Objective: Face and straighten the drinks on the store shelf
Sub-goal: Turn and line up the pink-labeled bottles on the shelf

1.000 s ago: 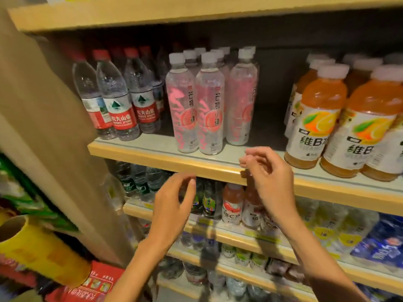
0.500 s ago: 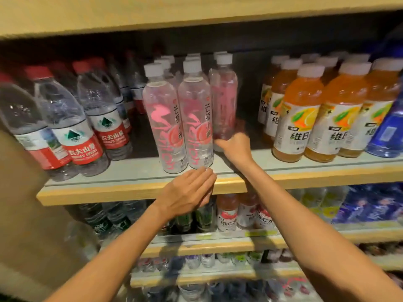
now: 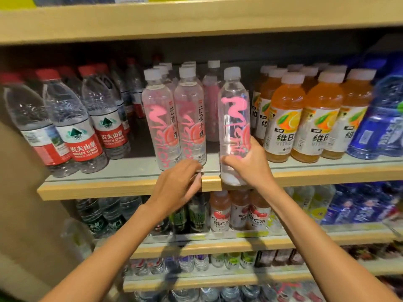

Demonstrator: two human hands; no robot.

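Right now my right hand (image 3: 246,164) is wrapped around the lower half of a clear pink-label bottle (image 3: 234,118), thumb on the near side and fingers round the back, a firm grasp. The bottle stands upright, its base in front of the shelf lip (image 3: 122,188) and not on the board, just right of the two front pink-label bottles (image 3: 160,125). Its pink script faces me, but the column of black characters that shows on those two does not, so I judge it needs a slight turn before I set it down level with them. My left hand (image 3: 178,188) hovers at the lip below the second front bottle, fingers loosely curled and gripping nothing that I can see. Beyond that, the red-capped water bottles (image 3: 85,131) on the left lean and face unevenly, so I reckon that row remains to be done. The orange vitamin drinks (image 3: 283,118) on the right look well fronted, and the blue bottles (image 3: 379,127) are too blurred to judge. Both forearms reach up and forward from below, the right wrist bent slightly inward.
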